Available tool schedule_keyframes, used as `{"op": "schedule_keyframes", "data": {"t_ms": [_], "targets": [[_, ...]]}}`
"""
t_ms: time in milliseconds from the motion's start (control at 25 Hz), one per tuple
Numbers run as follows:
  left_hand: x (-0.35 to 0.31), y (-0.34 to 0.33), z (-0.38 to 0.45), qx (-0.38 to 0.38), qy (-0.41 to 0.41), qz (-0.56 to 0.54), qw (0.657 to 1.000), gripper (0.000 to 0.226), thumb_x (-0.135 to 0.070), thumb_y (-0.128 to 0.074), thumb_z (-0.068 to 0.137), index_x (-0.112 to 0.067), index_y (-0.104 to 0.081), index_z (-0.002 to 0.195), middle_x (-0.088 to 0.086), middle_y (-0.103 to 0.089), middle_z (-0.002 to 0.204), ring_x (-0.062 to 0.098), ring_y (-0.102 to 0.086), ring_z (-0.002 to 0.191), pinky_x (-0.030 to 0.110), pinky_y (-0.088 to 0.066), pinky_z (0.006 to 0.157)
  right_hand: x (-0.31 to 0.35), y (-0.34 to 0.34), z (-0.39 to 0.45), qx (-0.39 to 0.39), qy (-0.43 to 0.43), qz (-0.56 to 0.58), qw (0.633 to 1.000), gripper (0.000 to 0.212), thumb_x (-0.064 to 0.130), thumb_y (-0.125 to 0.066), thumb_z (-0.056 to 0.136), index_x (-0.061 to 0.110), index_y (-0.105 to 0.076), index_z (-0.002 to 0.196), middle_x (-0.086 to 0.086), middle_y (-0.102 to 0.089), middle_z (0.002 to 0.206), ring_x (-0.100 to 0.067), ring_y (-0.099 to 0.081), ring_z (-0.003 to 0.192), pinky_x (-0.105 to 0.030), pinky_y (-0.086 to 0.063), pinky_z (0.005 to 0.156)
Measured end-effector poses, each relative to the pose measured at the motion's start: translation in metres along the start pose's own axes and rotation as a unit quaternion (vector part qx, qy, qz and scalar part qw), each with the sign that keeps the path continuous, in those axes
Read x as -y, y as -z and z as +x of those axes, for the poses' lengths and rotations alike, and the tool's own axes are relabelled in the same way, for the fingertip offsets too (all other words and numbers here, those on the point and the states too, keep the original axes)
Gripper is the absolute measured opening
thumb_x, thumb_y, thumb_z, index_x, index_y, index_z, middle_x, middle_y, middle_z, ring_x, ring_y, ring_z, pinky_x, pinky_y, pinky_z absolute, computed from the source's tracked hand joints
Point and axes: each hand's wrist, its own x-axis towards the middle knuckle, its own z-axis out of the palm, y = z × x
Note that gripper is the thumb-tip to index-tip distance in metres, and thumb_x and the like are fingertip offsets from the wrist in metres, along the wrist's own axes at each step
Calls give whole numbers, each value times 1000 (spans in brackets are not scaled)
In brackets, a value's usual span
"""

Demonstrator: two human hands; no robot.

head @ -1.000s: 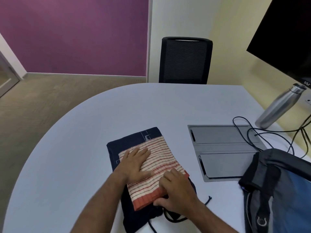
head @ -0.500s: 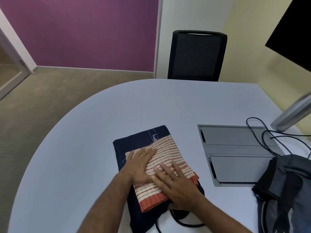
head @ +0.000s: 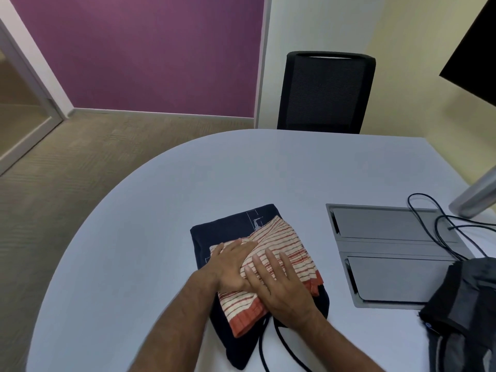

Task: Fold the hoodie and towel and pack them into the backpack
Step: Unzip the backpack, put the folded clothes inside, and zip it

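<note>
The pale worktop [head: 134, 251] carries everything. At its right edge slumps the backpack [head: 461, 304], within reach for packing. The folded navy hoodie [head: 225, 232] lies in the middle as a base, with the striped towel [head: 284, 242] stacked on top, probably so both go in as one bundle. The left hand [head: 230, 264] and right hand [head: 279, 285] lie flat and spread on the towel, side by side and touching, gripping nothing, seemingly pressing it smooth.

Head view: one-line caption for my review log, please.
Both hands, left hand and right hand, press flat on striped towel stacked on folded navy hoodie; backpack waits right.
</note>
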Motion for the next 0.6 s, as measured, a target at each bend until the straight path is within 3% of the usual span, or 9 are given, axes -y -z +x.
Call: {"op": "schedule_keyframes", "data": {"t_ms": [240, 360, 480, 600], "targets": [[-4, -5, -2, 23, 9, 6, 1000, 103, -71, -45, 81, -29, 9, 158, -9, 9, 166, 11, 15, 151, 48, 17, 120, -4, 11, -3, 5, -36, 48, 998, 42, 31, -54, 91, 15, -56, 131, -9, -69, 121, -29, -67, 108, -44, -58, 85], [-8, -2, -12, 16, -2, -44, 999, 93, -68, -36, 81, -32, 1, 159, -11, 5, 166, 8, 13, 151, 44, 17, 120, -6, 27, -2, 32, -33, 76, 996, 55, 28, -62, 75, 14, -58, 128, -6, -71, 115, -26, -69, 101, -41, -60, 80], [-8, 2, -27, -72, -9, -107, 992, 71, -54, -31, 90, -31, -20, 157, -8, -17, 164, 14, -3, 153, 43, 5, 123, -9, 46, -7, 60, -62, 114, 990, 84, 27, -85, 47, 13, -61, 126, -5, -73, 109, -23, -71, 94, -38, -61, 76], [-2, -2, -39, -195, 46, -96, 975, 61, -57, -26, 99, -29, -33, 153, -6, -32, 159, 21, -16, 152, 51, -7, 122, -16, 72, -19, 65, -101, 134, 984, 99, 22, -88, 35, 12, -57, 128, -4, -73, 107, -22, -70, 93, -37, -61, 77]]}}
